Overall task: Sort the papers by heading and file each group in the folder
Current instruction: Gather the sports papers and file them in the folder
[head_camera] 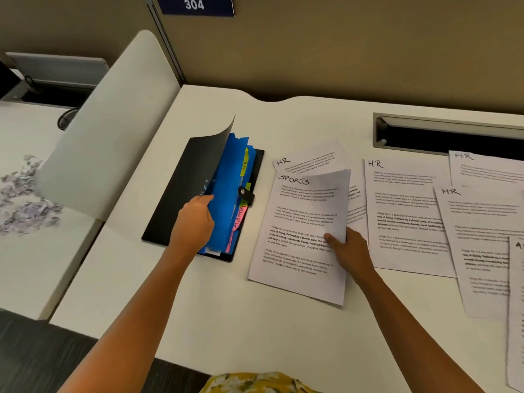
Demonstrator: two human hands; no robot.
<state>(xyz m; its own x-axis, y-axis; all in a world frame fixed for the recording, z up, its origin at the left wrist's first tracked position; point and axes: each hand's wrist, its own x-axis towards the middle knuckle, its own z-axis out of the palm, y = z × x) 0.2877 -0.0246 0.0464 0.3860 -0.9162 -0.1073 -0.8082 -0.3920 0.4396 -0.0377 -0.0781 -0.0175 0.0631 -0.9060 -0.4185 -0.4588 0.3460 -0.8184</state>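
1. Worktop point(283, 330): a white surface that carries the folder and every sheet; a beige partition rises along its far edge, and a dark recessed slot point(453, 137) is set into the worktop at the right rear.
2. Side panel point(107, 123): a white divider standing at the worktop's left edge; shredded paper scraps point(25, 199) lie beyond it.
3. Folder point(175, 199): black, lying left of centre, its cover lifted and curling upward; blue dividers point(226, 194) are exposed, bearing a yellow tab marked "HR" and a pink tab marked "Admin".
4. HR sheets point(405, 217): several printed pages headed "HR", spread and overlapping across the right half of the worktop.
5. SPORTS sheet point(300, 236): just right of the folder, its right edge raised off the worktop.
6. Left hand point(195, 222): fingers curled round the edge of the blue dividers.
7. Right hand point(348, 248): pinches the right edge of the SPORTS sheet, thumb on top.
8. Sign point(195, 4): dark blue, reading "304", on the partition.
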